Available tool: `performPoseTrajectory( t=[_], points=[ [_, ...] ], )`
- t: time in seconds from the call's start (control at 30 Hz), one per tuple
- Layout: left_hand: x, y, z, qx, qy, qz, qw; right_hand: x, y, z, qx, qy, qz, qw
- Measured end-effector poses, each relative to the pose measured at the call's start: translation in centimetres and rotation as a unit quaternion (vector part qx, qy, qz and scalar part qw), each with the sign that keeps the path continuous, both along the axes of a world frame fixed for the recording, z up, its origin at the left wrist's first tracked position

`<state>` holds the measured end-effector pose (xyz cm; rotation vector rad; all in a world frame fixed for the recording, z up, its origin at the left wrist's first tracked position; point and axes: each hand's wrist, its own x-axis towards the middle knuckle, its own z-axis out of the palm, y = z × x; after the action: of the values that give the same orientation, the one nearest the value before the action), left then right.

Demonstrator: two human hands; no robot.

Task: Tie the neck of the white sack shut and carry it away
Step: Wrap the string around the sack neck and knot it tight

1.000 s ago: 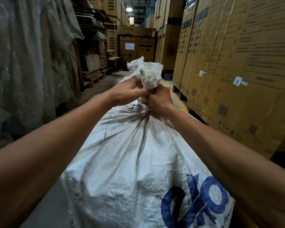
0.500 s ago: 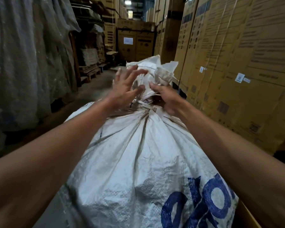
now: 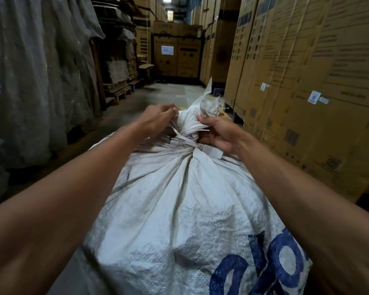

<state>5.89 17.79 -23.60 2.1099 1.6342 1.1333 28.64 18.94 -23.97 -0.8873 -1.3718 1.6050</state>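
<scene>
A full white sack [image 3: 179, 209] with blue print near its lower right stands between the person's two forearms, its gathered neck [image 3: 188, 124] bunched up directly between the hands. The left hand [image 3: 156, 118] is at the left side of the neck, fingers curled and pinching a pale flat strap [image 3: 180, 136] where it leaves the bunched fabric. The right hand [image 3: 218, 133] is at the right side, thumb and fingers curled round the neck and gripping it just above the wrapped strap. The strap crosses the neck below both hands, and a loose end lies flat on the sack under the right hand. Beyond the right hand rises a wall of stacked cardboard cartons [image 3: 307, 71]; beyond the left hand hang grey plastic-wrapped goods [image 3: 34, 77], and the concrete floor [image 3: 158, 92] of the aisle runs ahead.
</scene>
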Motion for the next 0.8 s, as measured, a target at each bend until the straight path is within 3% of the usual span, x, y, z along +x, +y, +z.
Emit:
performPoseTrajectory(
  t=[0.13,0.23,0.3,0.33,0.4,0.47,0.5,0.53,0.63,0.8],
  points=[
    [-1.1,-0.8,-0.1,-0.161,-0.044,-0.114,0.979,0.7,0.1,-0.4,-0.009,-0.01,0.003,1.0],
    [-2.4,-1.5,0.0,-0.2,0.037,-0.136,0.97,1.2,0.5,-0.6,0.04,-0.021,-0.014,0.999],
    [-2.5,-1.6,-0.2,-0.193,0.143,-0.112,0.964,1.9,0.8,-0.6,0.181,-0.132,-0.06,0.973],
    [-2.2,-1.5,-0.4,-0.187,0.187,-0.099,0.959,2.2,1.1,-0.6,0.285,-0.215,-0.088,0.93],
    [-1.6,-1.2,-0.9,-0.172,0.227,-0.08,0.955,2.2,1.6,0.0,0.466,-0.358,-0.112,0.802],
    [-1.4,-1.0,-1.1,-0.169,0.24,-0.07,0.954,1.7,1.9,0.8,0.577,-0.454,-0.093,0.673],
    [-1.5,-1.0,-1.2,-0.175,0.243,-0.065,0.952,1.3,1.7,1.1,0.6,-0.482,-0.064,0.636],
    [-1.4,-1.2,-1.2,-0.179,0.251,-0.058,0.95,1.1,1.5,1.1,0.601,-0.496,-0.027,0.626],
    [-1.4,-1.8,-1.5,-0.154,0.282,-0.032,0.947,0.6,-0.5,1.4,0.516,-0.545,0.051,0.659],
    [-1.1,-2.4,-2.0,-0.14,0.271,-0.042,0.952,1.3,-1.1,1.5,0.39,-0.627,0.155,0.656]
  ],
)
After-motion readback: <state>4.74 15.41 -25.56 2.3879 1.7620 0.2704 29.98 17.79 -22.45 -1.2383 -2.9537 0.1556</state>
